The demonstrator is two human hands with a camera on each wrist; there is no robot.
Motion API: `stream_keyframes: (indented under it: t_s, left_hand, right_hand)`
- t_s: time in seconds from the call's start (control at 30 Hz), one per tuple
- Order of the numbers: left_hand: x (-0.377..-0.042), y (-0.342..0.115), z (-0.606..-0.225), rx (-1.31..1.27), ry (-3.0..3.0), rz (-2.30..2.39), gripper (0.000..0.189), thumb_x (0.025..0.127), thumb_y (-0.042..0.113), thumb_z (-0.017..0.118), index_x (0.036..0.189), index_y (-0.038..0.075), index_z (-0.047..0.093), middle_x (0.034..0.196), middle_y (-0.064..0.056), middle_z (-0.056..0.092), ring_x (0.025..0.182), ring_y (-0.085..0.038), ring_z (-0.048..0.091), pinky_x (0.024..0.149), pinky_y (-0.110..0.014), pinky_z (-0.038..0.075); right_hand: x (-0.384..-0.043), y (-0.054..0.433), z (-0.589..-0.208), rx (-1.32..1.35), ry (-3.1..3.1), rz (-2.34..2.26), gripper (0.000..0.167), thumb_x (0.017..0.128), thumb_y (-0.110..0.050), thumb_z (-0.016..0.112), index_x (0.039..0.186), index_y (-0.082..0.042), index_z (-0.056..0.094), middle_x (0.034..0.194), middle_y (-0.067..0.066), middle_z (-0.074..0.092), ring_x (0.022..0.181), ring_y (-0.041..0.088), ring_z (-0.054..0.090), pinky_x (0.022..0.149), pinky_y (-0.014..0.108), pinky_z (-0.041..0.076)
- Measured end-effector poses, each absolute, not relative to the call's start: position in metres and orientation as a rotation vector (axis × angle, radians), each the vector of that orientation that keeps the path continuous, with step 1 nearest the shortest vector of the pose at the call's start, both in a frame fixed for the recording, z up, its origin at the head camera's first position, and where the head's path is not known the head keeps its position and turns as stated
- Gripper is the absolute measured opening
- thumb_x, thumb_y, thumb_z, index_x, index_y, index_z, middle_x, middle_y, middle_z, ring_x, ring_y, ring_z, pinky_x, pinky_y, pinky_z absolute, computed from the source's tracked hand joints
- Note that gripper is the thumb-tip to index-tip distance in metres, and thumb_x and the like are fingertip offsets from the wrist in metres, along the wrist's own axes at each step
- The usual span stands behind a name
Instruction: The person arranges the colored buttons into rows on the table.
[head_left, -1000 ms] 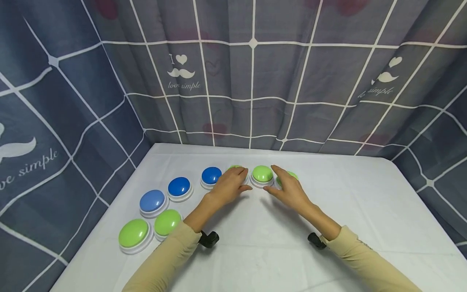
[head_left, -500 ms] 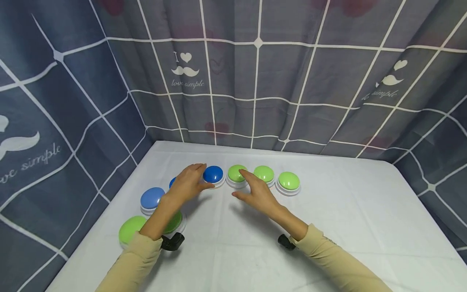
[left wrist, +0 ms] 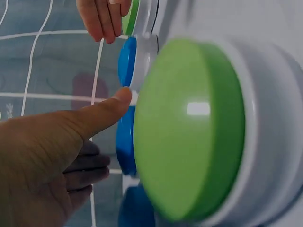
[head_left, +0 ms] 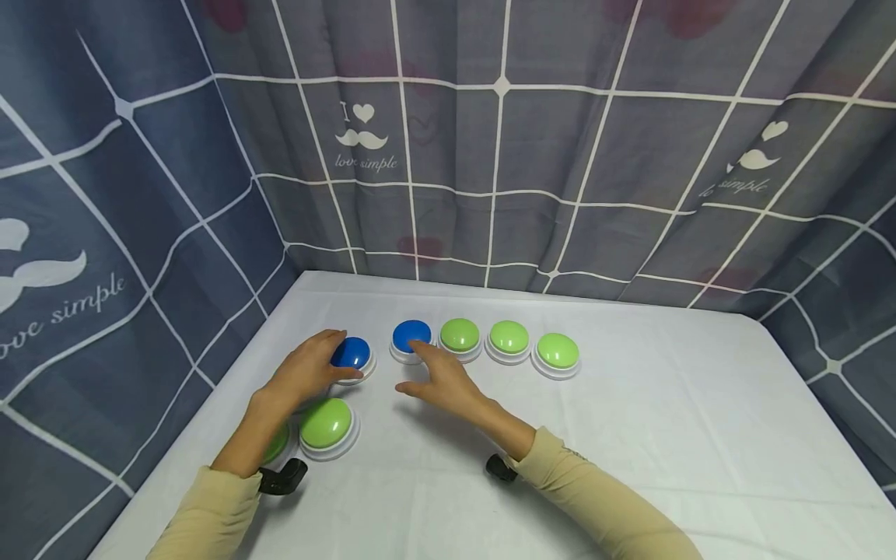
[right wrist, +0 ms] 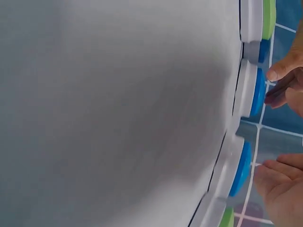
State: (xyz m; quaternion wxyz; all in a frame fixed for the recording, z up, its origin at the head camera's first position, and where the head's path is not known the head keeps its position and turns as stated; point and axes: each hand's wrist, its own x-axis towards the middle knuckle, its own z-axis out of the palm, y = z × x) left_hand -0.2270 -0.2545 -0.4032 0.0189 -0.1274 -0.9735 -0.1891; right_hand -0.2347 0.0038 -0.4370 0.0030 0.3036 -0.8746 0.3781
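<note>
My left hand (head_left: 304,373) hovers at a dome-topped blue push button (head_left: 351,352) with a white base, thumb and fingers spread either side of it. In the left wrist view its thumb (left wrist: 106,113) points toward the blue domes, apart from the fingers. Over the front right of another blue button (head_left: 409,334) reaches my right hand (head_left: 448,381), its fingers loosely extended, holding nothing. The right wrist view has both hands beside the blue domes (right wrist: 242,168). A further blue button (left wrist: 136,208) is mostly hidden from the head view behind my left hand.
Three green buttons (head_left: 509,337) continue the row to the right. Nearer me, a green button (head_left: 327,424) stands beside another green one (head_left: 278,443), partly covered by my left wrist. White cloth covers the table (head_left: 630,435); a grey checked curtain (head_left: 448,155) hangs behind.
Both hands have moved left along the row: the left from a green button to a blue one, the right from the green buttons to a blue one. The buttons keep their places.
</note>
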Motion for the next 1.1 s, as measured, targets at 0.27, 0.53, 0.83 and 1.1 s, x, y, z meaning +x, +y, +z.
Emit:
stream_keyframes:
  t_s: [0.27,0.53,0.83,1.1]
  left_hand:
    - [-0.23,-0.276,-0.405,-0.346,-3.132,-0.603,0.088,0.079,0.037,0.084,0.137,-0.016,0.045,0.139,-0.035,0.046,0.13,-0.051,0.041,0.105,-0.063,0.035]
    - [-0.232,-0.285,-0.414,-0.429,-3.149,-0.669,0.078,0.077,0.028,0.086,0.129,-0.019,0.051,0.121,-0.033,0.059,0.115,-0.048,0.056,0.097,-0.061,0.044]
    - [-0.235,-0.292,-0.42,-0.453,-3.137,-0.666,0.068,0.08,0.031,0.084,0.125,-0.014,0.058,0.116,-0.026,0.064,0.111,-0.044,0.059,0.095,-0.059,0.047]
    - [-0.238,-0.291,-0.42,-0.488,-3.121,-0.716,0.064,0.083,0.029,0.081,0.125,-0.014,0.058,0.119,-0.028,0.063,0.114,-0.045,0.057,0.097,-0.061,0.044]
  right_hand:
    - [-0.24,-0.026,-0.442,1.053,-2.797,1.258,0.075,0.088,-0.03,0.077,0.147,0.0,0.043,0.148,0.012,0.047,0.136,0.024,0.044,0.111,0.034,0.037]
    - [-0.249,-0.05,-0.45,1.054,-2.861,1.156,0.077,0.088,-0.031,0.077,0.147,0.003,0.041,0.149,0.015,0.046,0.138,0.025,0.042,0.113,0.033,0.033]
    - [-0.254,-0.066,-0.452,1.031,-2.921,1.101,0.074,0.089,-0.029,0.076,0.146,0.004,0.042,0.146,0.016,0.049,0.136,0.025,0.045,0.113,0.031,0.034]
    - [-0.255,-0.068,-0.451,1.052,-2.912,1.089,0.063,0.095,-0.02,0.069,0.147,0.003,0.042,0.148,0.015,0.047,0.137,0.024,0.043,0.113,0.029,0.032]
